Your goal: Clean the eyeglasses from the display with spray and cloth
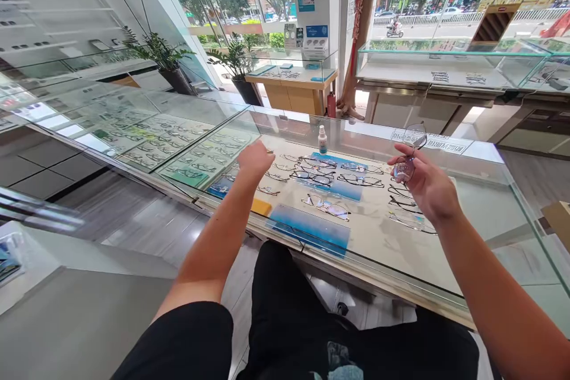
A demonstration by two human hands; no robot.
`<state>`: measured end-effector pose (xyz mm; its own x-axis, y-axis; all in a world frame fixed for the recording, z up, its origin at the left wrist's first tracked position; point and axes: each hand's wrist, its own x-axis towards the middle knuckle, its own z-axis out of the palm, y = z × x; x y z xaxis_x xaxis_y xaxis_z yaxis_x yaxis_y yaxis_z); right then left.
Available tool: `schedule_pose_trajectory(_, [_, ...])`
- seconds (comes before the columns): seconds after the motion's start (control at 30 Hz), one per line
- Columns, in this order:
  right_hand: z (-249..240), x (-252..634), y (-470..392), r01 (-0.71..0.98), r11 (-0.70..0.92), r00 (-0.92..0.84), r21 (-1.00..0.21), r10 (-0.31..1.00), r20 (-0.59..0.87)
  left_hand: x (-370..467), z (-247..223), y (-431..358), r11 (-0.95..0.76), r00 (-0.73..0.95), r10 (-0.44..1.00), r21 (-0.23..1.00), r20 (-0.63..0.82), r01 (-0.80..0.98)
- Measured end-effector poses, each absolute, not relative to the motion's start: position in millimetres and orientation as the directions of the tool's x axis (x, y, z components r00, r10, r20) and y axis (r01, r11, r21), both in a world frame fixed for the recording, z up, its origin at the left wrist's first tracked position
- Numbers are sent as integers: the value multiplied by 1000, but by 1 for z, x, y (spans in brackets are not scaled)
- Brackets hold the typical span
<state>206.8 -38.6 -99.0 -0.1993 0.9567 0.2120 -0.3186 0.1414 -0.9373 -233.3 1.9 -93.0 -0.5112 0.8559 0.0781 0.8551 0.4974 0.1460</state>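
In my right hand point(427, 181) is a pair of eyeglasses point(415, 138), pinched by the fingers and raised above the glass display counter point(483, 214). One lens points up and the other hangs beside the fingers. My left hand point(257, 160) is closed over the counter's left part, its back towards me. A tiny bit of something shows at its fingertips, too small to name. Between the hands, several eyeglasses point(312, 178) lie in rows, some over a blue sheet point(351, 191). More eyeglasses point(403, 202) are lined up below my right hand.
A small white spray bottle point(322, 140) stands towards the counter's far side. Nearer me are a second blue sheet point(309, 230) and a yellow item point(260, 206). The left case point(154, 136) holds many frames. Potted plants point(238, 65) and another glass case point(449, 62) stand beyond.
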Motion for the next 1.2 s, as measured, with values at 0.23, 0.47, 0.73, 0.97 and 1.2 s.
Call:
schedule_pose_trajectory(0.23, [-101, 206, -37, -300, 162, -214, -940, 949, 232, -257, -113, -32, 546, -548, 836, 64, 16, 835])
schedule_pose_trajectory(0.47, [-103, 205, -33, -272, 178, -208, -946, 949, 238, -262, -89, -45, 465, -501, 837, 197, 221, 863])
schedule_pose_trajectory(0.73, [-101, 204, -35, -314, 157, -199, -936, 953, 227, -252, -10, -45, 93, -444, 767, 604, 463, 791])
schedule_pose_trajectory(0.97, [-97, 201, -38, -308, 173, -207, -935, 948, 244, -180, 30, -45, -203, -216, 801, 593, 559, 779])
schedule_pose_trajectory(1.2, [-93, 199, -36, -316, 196, -215, -928, 938, 271, -92, 4, -24, -225, -29, 965, 880, 260, 420])
